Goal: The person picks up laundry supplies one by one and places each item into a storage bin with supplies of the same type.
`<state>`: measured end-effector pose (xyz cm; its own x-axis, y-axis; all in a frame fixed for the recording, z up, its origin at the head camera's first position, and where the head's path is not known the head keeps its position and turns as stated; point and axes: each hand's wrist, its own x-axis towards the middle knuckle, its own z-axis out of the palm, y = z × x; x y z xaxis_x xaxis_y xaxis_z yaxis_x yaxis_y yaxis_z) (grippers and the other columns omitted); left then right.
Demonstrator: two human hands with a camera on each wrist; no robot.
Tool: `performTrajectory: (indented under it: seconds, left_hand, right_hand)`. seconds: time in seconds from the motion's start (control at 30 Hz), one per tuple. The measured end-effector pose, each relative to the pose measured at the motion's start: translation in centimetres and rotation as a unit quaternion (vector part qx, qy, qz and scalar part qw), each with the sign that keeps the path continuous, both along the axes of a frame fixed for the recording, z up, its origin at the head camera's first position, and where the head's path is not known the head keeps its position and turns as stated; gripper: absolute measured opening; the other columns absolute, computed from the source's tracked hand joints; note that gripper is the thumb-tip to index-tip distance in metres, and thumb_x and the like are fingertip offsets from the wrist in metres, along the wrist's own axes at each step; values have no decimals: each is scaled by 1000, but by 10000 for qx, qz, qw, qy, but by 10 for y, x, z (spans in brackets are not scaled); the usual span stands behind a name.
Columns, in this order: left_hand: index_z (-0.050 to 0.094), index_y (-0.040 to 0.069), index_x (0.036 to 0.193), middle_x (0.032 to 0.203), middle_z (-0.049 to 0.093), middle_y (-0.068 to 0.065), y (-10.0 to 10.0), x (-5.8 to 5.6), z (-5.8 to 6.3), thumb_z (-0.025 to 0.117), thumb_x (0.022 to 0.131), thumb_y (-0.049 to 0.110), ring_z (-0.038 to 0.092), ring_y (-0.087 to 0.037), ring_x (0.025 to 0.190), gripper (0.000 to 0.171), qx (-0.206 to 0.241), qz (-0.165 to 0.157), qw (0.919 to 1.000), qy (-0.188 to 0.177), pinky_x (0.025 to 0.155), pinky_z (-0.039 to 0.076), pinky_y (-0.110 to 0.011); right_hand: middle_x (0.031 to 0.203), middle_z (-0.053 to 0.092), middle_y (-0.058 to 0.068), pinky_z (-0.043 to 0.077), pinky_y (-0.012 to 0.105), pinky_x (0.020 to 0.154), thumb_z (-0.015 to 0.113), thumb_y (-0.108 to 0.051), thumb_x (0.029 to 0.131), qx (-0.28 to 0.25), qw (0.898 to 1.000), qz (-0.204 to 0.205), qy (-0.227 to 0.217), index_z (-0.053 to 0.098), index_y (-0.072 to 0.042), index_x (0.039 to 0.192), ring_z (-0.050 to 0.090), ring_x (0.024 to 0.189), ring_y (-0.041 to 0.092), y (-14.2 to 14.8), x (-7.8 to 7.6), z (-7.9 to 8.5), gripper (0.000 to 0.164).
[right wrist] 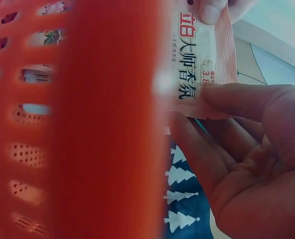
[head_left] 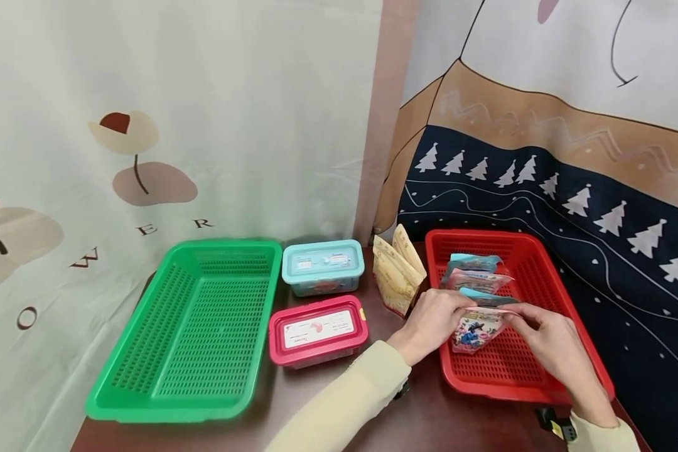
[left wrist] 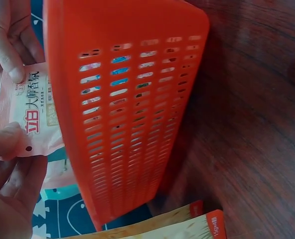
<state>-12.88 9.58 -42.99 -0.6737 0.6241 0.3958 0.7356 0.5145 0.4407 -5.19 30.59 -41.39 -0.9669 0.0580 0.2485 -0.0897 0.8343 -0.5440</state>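
Both hands pinch the top corners of a pink detergent pouch [head_left: 474,334] with a flowered front. It stands upright inside the red basket [head_left: 520,373]. My left hand [head_left: 436,321] holds its left corner between thumb and fingers, and my right hand [head_left: 559,345] has the right one. Behind it in the basket stand more pouches: a blue one [head_left: 488,299], a pink one [head_left: 477,280] and another blue one [head_left: 474,262]. In the left wrist view, red lettering marks the pouch top [left wrist: 30,112]. The basket wall [right wrist: 107,119] hides much of the right wrist view.
Left of the red basket stand two cream pouches [head_left: 397,276]. A light blue lidded box [head_left: 323,263] sits behind a dark pink lidded box [head_left: 319,331]. Farther left is a green basket [head_left: 211,339]. Patterned curtains [head_left: 260,125] hang behind the dark table [head_left: 316,402].
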Motion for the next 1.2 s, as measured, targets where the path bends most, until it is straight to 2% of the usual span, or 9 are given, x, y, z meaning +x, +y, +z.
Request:
performTrajectory:
  seconds: [0.17, 0.3, 0.4, 0.53, 0.7, 0.9, 1.03, 1.13, 1.2]
  left_hand:
    - [82, 20, 112, 107, 78, 8, 2, 1, -4, 70, 101, 21, 71, 0, 100, 17, -81, 106, 9999, 76, 84, 51, -9]
    - [82, 21, 113, 108, 78, 9, 3, 4, -5, 70, 101, 22, 70, 2, 98, 17, -137, 183, 9997, -10, 82, 51, -9]
    - [82, 21, 113, 105, 78, 9, 3, 7, -6, 71, 100, 23, 66, 6, 86, 17, -172, 180, 9997, -69, 73, 48, -6]
    - [82, 20, 114, 104, 77, 9, 3, 10, -8, 73, 99, 24, 57, 6, 75, 19, -260, 157, 9995, -32, 65, 43, -5]
    - [77, 21, 126, 117, 75, 7, 0, 13, -5, 72, 98, 29, 65, 2, 92, 29, -375, 153, 9991, -99, 80, 50, -8]
    - [69, 20, 138, 132, 69, 5, -9, 13, 2, 73, 97, 32, 64, -4, 113, 43, -378, -261, 9983, -372, 97, 47, -13]
    - [67, 20, 140, 137, 66, 6, -20, 12, 8, 70, 98, 32, 60, -6, 120, 44, -321, -472, 9972, -484, 104, 43, -15]
    - [65, 20, 141, 140, 64, 5, -31, 11, 13, 67, 99, 34, 57, -9, 125, 45, -177, -483, 9962, -699, 107, 42, -19]
    - [64, 20, 142, 142, 63, 5, -39, 10, 16, 66, 99, 34, 56, -10, 128, 45, -47, -439, 9956, -831, 108, 43, -21]
  right_hand:
    - [92, 74, 14, 30, 28, 47, 75, -11, 96, 6, 9999, -8, -126, 77, -2, 111, 41, 56, 8, 2, 1, -4, 18]
    - [84, 70, 8, 31, 27, 47, 73, -15, 98, 11, 9994, -11, -358, 76, -3, 113, 40, 54, 8, 3, 1, -4, 19]
    - [83, 68, 5, 32, 27, 47, 72, -16, 98, 83, 9986, -17, -524, 75, -5, 115, 41, 54, 9, 3, 3, -3, 20]
    - [92, 75, 8, 36, 25, 50, 76, -16, 95, 227, 9988, 2, -424, 76, -8, 115, 50, 62, 10, -1, 5, -2, 22]
    - [78, 69, 1, 30, 27, 48, 78, -20, 93, 412, 9987, 8, -297, 74, -9, 118, 41, 54, 9, -5, 7, 2, 27]
    - [66, 54, -4, 26, 29, 50, 79, -25, 93, 587, 9974, 52, -417, 72, -9, 123, 32, 52, 11, -6, 13, 8, 35]
    - [85, 69, 15, 38, 32, 54, 80, -29, 92, 650, 9967, 148, -452, 71, -8, 125, 49, 60, 17, -5, 17, 12, 40]
    - [115, 71, 27, 54, 47, 64, 81, -31, 91, 610, 9974, 177, -343, 71, -8, 125, 64, 78, 30, -7, 21, 16, 42]
    - [122, 68, 29, 56, 58, 72, 80, -31, 92, 523, 9982, 155, -233, 70, -7, 126, 68, 90, 39, -9, 23, 19, 43]
